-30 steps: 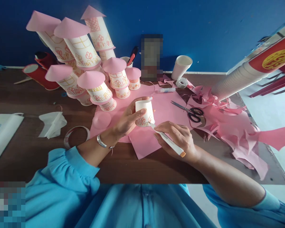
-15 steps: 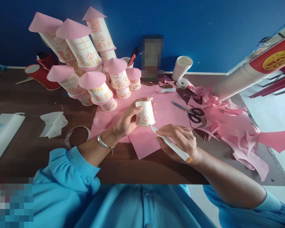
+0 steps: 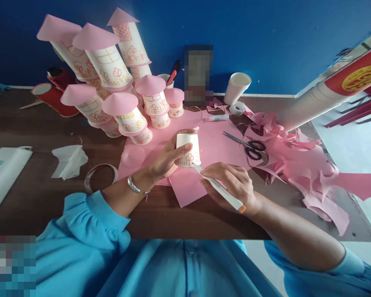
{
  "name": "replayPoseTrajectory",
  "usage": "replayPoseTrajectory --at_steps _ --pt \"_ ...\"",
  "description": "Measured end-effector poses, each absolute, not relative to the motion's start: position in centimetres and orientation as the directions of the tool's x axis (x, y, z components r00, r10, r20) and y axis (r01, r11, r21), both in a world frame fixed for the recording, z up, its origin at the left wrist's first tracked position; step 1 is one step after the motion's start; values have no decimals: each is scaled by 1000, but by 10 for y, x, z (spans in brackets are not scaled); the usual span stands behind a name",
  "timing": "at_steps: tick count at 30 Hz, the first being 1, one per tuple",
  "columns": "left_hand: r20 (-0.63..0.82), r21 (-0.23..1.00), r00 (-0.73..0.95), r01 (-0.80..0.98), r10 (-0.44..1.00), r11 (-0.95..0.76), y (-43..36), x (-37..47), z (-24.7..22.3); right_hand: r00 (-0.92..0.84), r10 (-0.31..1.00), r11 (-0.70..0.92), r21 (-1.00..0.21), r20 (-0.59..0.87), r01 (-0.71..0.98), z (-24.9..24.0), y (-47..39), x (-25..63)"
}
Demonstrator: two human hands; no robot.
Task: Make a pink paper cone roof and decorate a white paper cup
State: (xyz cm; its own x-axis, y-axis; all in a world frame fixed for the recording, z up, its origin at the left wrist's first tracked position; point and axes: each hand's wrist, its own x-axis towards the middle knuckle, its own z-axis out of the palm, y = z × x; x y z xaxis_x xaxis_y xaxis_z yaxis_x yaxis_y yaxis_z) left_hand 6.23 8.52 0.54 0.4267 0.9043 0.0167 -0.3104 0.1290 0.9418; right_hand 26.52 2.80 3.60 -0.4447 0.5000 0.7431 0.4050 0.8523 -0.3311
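My left hand [image 3: 168, 156] holds a small white paper cup [image 3: 188, 144] upside down, its thumb across the front. Red and orange flowers and grass are drawn near the cup's rim. In my right hand [image 3: 230, 181] is a white marker [image 3: 224, 193] with an orange end, its tip at the lower edge of the cup. Beneath the cup lie a large pink sheet [image 3: 214, 138] and a smaller pink square [image 3: 185, 187]. A pink paper cone [image 3: 133, 157] rests left of my left hand.
Cup towers with pink cone roofs [image 3: 120, 103] stand back left. Scissors [image 3: 250, 148], a glue stick [image 3: 217, 118] and pink scraps [image 3: 309, 165] lie right. A long cup stack [image 3: 309, 103] leans farther right. Tape [image 3: 100, 167] lies left.
My left thumb has moved right across the cup, and the cup has turned and shifted slightly. The marker in my right hand has moved slightly left, its tip now against the cup.
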Motion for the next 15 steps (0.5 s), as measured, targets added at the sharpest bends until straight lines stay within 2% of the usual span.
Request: replayPoseTrajectory --at_steps 15 --pt "20 946 433 -301 901 124 82 64 15 -461 513 847 -340 724 408 35 26 264"
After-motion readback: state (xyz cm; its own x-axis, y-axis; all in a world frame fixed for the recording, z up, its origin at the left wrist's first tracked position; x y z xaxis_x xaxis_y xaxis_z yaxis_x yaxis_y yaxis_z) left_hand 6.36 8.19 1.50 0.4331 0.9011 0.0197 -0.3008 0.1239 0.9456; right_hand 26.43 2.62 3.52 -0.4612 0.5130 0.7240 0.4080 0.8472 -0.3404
